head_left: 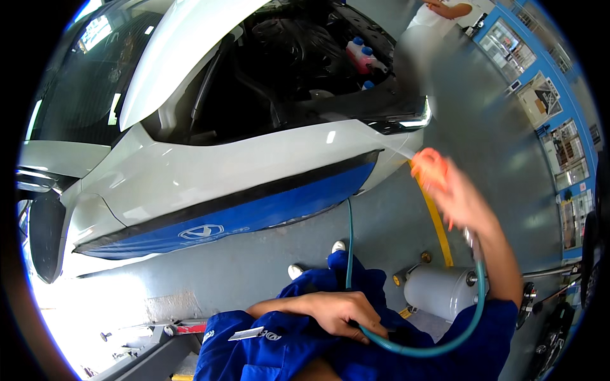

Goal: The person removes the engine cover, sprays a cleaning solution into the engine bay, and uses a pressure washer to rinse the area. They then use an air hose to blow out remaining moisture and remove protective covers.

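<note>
My right hand (469,202) is raised at the right of the car's front corner. It is closed around an orange air blow gun (432,167), whose thin nozzle points left toward the headlight (406,124). Motion blurs the gun and fingers a little. From the gun's fitting a teal air hose (475,317) loops down to my waist. There my left hand (346,312) is closed on the hose, close against my blue work clothes. A white car (267,143) stands before me with its hood (181,51) raised.
A blue fender cover (286,200) hangs along the car's side. At the right, a grey cylindrical tank (438,292) stands on the floor near a yellow line (437,222). Reservoirs with blue caps (361,54) show in the engine bay. A person (438,16) stands beyond the car's front.
</note>
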Demonstrator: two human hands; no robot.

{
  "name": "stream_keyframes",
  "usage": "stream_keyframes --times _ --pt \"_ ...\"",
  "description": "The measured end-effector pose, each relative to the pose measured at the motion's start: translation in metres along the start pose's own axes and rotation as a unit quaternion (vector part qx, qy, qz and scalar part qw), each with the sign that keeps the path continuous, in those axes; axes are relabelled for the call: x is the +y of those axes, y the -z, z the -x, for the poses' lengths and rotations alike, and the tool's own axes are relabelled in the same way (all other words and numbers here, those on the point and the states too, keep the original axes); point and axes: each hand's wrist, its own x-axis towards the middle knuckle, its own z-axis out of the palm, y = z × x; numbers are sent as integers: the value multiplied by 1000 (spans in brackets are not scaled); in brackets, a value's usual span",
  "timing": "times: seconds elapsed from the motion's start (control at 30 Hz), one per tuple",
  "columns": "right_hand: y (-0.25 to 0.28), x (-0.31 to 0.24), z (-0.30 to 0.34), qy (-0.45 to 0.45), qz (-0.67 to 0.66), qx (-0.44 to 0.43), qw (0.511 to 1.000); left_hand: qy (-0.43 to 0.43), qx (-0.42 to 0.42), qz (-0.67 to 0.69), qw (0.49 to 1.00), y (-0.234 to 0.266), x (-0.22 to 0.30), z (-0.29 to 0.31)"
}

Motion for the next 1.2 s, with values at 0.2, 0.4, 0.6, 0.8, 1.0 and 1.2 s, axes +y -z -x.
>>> stream_keyframes --times 0.2,0.4,0.6,0.8,1.0,1.2 --pt "0 -27 -90 -16 78 -22 997 4 75 -7 997 -2 -9 0" --pt "28 -8 -175 124 115 -110 979 142 132 -33 980 10 -18 10" --pt "91 84 -224 -81 222 -52 970 375 239 -128 886 45 -64 26" --pt "108 156 -222 -29 68 -91 993 217 281 -236 905 75 -116 -56" --pt "108 205 -61 10 -85 -35 996 97 202 -127 966 110 -120 -111" --pt "90 253 -5 -162 -35 117 979 179 28 -69 981 150 -132 -142"
